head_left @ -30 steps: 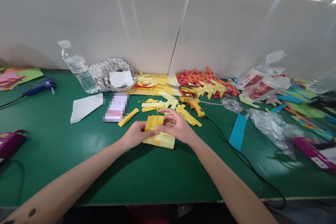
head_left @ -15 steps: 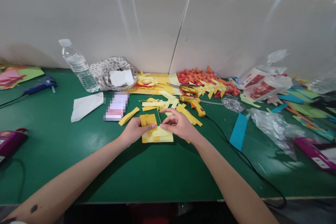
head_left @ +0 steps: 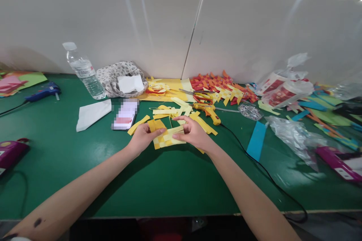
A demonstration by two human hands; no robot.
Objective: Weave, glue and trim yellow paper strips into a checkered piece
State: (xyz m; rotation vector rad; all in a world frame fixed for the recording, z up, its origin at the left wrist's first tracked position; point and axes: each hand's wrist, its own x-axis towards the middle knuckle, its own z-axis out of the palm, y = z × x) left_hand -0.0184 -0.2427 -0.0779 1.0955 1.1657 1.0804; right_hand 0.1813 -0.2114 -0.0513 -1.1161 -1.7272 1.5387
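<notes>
A small mat woven of dark and pale yellow paper strips (head_left: 166, 138) is held between both hands just above the green table (head_left: 158, 184). My left hand (head_left: 143, 137) pinches its left edge, thumb lying across the strips. On the right side, my right hand (head_left: 192, 133) grips it with the fingers curled. Loose yellow strips (head_left: 181, 111) lie just beyond the hands.
A yellow glue gun (head_left: 209, 113) with a black cord (head_left: 254, 162), scissors (head_left: 198, 93), woven orange-red pieces (head_left: 220, 83), a water bottle (head_left: 83, 72), a patterned pouch (head_left: 121, 79), a phone (head_left: 126, 113), white paper (head_left: 92, 113), plastic bags (head_left: 294, 135), a blue strip (head_left: 256, 141) and a blue glue gun (head_left: 42, 92).
Both hands have moved away from me with the woven mat. The mat now looks smaller and more tilted, and its strips sit closer together.
</notes>
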